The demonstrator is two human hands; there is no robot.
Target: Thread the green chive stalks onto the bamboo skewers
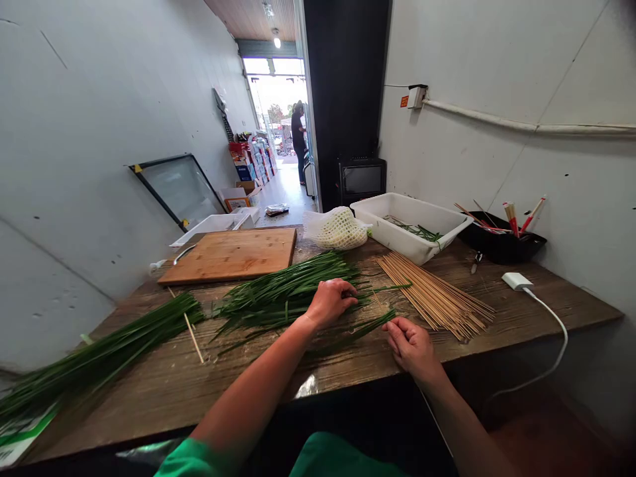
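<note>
My right hand (411, 344) is closed on the tips of a few long green leaf blades (365, 327), which trail left over the table. My left hand (334, 301) lies at the right end of a thick pile of green leaves (293, 281), its fingers curled in. What those fingers pinch, if anything, is hidden. Just beyond both hands, a fan of thin bamboo sticks (437, 291) lies on the wood. A second bundle of long leaves (109, 348) stretches off to the left, with a loose stick (193, 338) by its end.
A wooden cutting board (233, 255) lies at the back left of the table (348, 377). Behind the leaves are a foam-netted item (340, 228) and a white tub (422, 248) with leaf pieces. At right stand a black container (501, 245) and a white adapter (517, 281).
</note>
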